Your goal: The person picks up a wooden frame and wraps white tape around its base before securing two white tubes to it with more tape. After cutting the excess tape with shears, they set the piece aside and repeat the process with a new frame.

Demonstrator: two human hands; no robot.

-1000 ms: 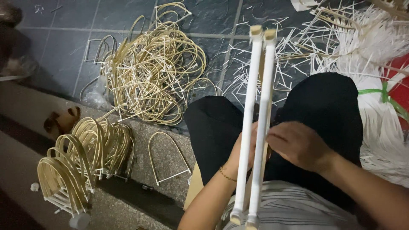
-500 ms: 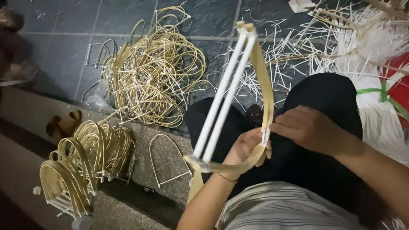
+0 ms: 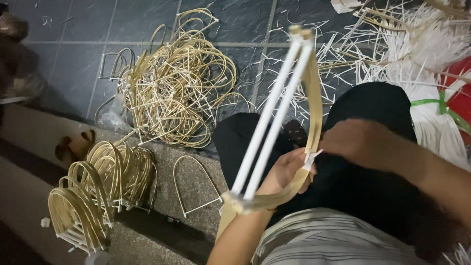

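The left hand is closed around the bent bamboo strip near its middle, and the right hand sits just at its 3 o'clock, fingers pinched at the same spot where a small white tie shows on the strip. Both hands meet there — the right one touching or nearly touching the left, though whether it grips the tie or only the strip cannot be told from the blur.

The pair of white rods runs with its long axis from about 7 o'clock, low by the left wrist, up to 1 o'clock, where the rod tips meet the upper end of the strip. The strip bows away from the rods toward 3 o'clock and curves back to their lower end, so rods and strip form a bow shape, rods as the straight side. The left hand is the nearer to the lower joint; the right is well apart from it.

All this is held over the person's lap, above dark trousers. On the tiled floor at 11 o'clock lies a tangled heap of finished arches; at 8 o'clock neat stacks of arches stand on a stone step, with a single arch beside them. Loose white sticks lie scattered at 1 to 2 o'clock. Nothing stands between the hands and the strip.
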